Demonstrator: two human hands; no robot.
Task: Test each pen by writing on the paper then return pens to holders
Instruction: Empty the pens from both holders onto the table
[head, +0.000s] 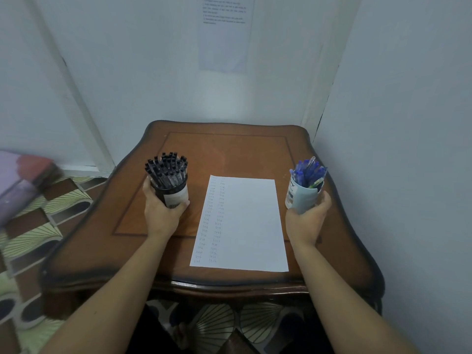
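Head view has your left hand [163, 213] with fingers [184, 204] clamped round the dark holder [176, 196] of black pens [167, 167] left of the paper [245, 226], your right hand [306, 222] with fingers [327, 198] round the pale holder [302, 198] of blue pens [309, 171] right of it, seemingly steadying both full holders on the worktop [229, 154].

Your white paper [245, 226] lies flat on the surface [229, 154], 2 columns of handwriting down its left side. Left of it stands the black holder [171, 194] crammed with black pens [167, 169]; right, the pale blue holder [302, 198] of blue pens [309, 171].
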